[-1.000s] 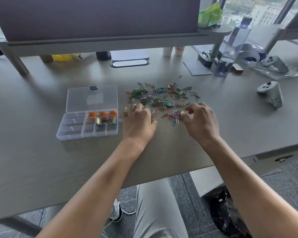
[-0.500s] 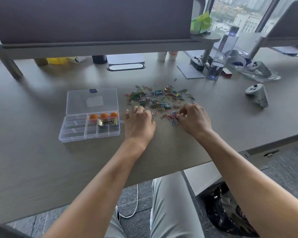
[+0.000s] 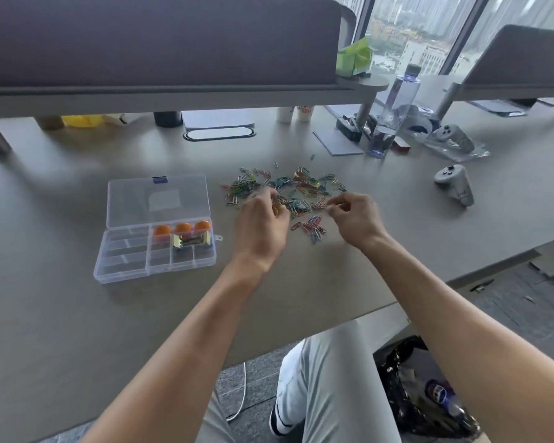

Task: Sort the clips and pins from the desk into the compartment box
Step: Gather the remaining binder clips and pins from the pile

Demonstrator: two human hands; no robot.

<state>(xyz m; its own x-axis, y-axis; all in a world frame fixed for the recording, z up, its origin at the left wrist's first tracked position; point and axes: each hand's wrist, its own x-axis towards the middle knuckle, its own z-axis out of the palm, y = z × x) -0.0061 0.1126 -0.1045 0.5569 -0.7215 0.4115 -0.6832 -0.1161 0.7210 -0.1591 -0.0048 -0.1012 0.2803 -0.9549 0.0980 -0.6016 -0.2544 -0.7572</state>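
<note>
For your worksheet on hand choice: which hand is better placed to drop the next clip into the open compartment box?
Left. The left hand hovers between the paper clip pile and the compartment box; the right hand is farther away.

Both forearms outstretched — left hand curled, blurred; right hand in fingertip pinch.

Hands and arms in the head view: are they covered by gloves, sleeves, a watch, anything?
No. The left hand and the right hand are bare, without gloves, and no rings show. Both forearms are uncovered to the bottom of the frame: no sleeve, watch, strap or cable on either wrist.
</note>
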